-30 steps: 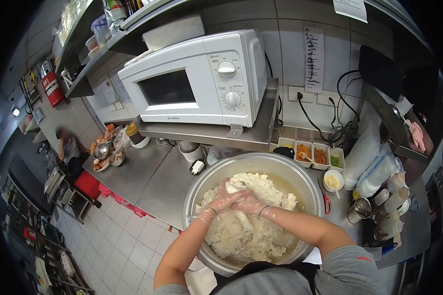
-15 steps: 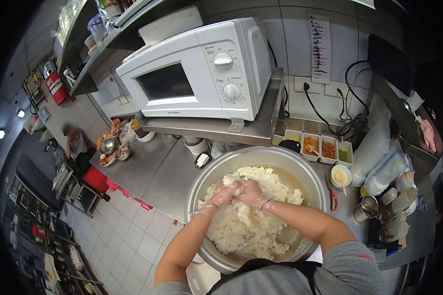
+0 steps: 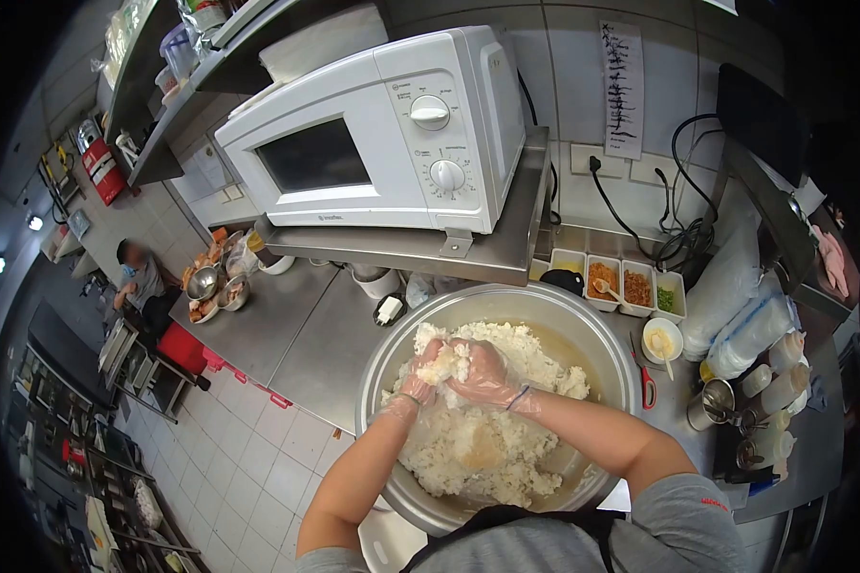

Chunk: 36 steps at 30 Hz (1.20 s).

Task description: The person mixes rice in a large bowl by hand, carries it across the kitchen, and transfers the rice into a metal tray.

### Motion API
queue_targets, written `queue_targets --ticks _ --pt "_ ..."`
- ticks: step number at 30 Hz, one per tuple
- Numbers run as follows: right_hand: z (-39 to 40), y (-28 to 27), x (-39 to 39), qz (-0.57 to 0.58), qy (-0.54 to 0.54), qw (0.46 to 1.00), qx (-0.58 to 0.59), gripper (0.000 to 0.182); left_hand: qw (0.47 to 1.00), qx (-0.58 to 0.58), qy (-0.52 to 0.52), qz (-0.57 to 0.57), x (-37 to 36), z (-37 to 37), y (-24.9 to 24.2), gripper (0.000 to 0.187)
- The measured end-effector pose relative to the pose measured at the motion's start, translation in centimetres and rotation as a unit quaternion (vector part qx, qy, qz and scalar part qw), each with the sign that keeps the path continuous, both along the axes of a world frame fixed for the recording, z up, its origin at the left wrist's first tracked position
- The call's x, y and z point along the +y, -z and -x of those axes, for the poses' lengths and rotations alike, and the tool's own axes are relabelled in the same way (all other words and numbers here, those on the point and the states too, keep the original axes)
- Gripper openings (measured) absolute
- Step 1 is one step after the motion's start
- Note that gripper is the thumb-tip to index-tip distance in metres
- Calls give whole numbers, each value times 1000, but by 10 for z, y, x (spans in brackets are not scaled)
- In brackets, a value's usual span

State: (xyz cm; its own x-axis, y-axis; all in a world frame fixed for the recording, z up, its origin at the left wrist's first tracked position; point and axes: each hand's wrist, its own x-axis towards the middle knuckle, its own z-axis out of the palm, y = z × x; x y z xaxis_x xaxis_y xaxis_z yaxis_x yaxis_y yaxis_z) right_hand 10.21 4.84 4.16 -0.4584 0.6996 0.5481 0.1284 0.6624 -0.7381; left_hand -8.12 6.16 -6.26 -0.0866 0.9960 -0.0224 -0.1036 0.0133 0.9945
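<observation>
A wide metal basin in front of me holds a big heap of cooked white rice. My left hand and my right hand, both in clear plastic gloves, meet above the far part of the heap. Between them they grip a clump of rice, with both sets of fingers curled round it. Some grains stick to the gloves. A yellowish patch shows on the rice just below the hands.
A white microwave sits on a steel shelf beyond the basin. Tubs of toppings, a small white bowl, red-handled scissors and bottles stand to the right. Bowls of food and another person are at far left.
Both hands have turned and parted slightly, so the rice clump between them now shows more. The left hand has shifted a little left. The other person's arm has come down.
</observation>
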Motion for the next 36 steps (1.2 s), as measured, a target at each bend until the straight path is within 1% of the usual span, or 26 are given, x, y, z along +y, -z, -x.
queue_targets --ticks 1,2,3,5,6,7,8,10,11,13,14,15,17,18,20,21,23,24,26,27,29,30,32,33,35,36 --pt "-1 0 1 10 -1 1000 -1 40 1000 -24 -9 8 0 -1 3 38" --pt "-2 -3 4 21 -2 1000 -2 42 994 -91 -35 41 -14 -22 -30 38" --pt "-4 -5 7 32 -2 999 -2 44 983 -157 -61 73 -22 -35 -48 38" --pt "-6 1 19 52 16 998 -30 51 998 41 -40 17 -16 -27 -40 41" --pt "-8 3 24 61 25 997 -44 55 990 139 -29 -12 -15 -21 -36 42" --pt "-15 1 32 102 -20 989 -102 73 970 244 -5 -20 -13 -16 -34 41" --pt "-23 -4 28 111 -26 981 -157 80 938 345 19 -27 -13 -12 -36 41" --pt "-35 -21 12 126 -39 955 -266 92 841 535 62 -42 -11 -5 -44 40" --pt "-37 -23 0 73 -60 937 -337 100 939 344 18 12 -15 -13 -59 44" --pt "-41 -48 -42 -25 -101 868 -486 101 912 405 -64 -6 -13 -10 -48 48" --pt "-38 -64 -65 -69 -120 816 -562 95 895 434 -104 -15 -12 -9 -44 50" --pt "-34 -50 -78 -91 -127 792 -591 89 898 436 -59 -18 -16 -6 -54 61" --pt "-26 -7 -103 -135 -142 739 -645 77 865 498 -41 33 -23 -11 -63 64" --pt "-23 9 -105 -171 -116 747 -631 73 846 528 -32 60 -27 -13 -66 65" --pt "-21 40 -102 -240 -62 761 -599 65 843 529 6 97 -31 -18 -78 72" --pt "-22 46 -96 -249 -84 787 -559 64 841 528 25 113 -32 -21 -85 75" --pt "-28 56 -82 -262 -126 830 -476 63 794 583 141 100 -41 -28 -102 78" --pt "-27 65 -72 -275 -144 832 -460 61 765 606 199 93 -47 -31 -109 79" --pt "-24 76 -51 -300 -179 835 -424 57 816 516 245 86 -55 -34 -120 76" --pt "-26 64 -47 -261 -189 843 -431 57 838 470 266 79 -57 -33 -123 75" --pt "-26 39 -44 -185 -207 853 -441 59 863 408 288 72 -47 -18 -108 67" --pt "-23 42 -40 -139 -188 895 -379 55 875 377 296 68 -43 -14 -107 64" --pt "-12 49 -26 -48 -150 957 -246 46 926 247 279 62 -44 -14 -107 58" --pt "-7 48 -17 -36 -136 980 -144 34 945 181 267 59 -45 -15 -108 57" --pt "-1 48 4 120 -144 980 -70 34 965 67 250 46 -45 -17 -104 65" --pt "-1 50 12 198 -145 969 -32 33 969 10 243 40 -43 -21 -99 70"
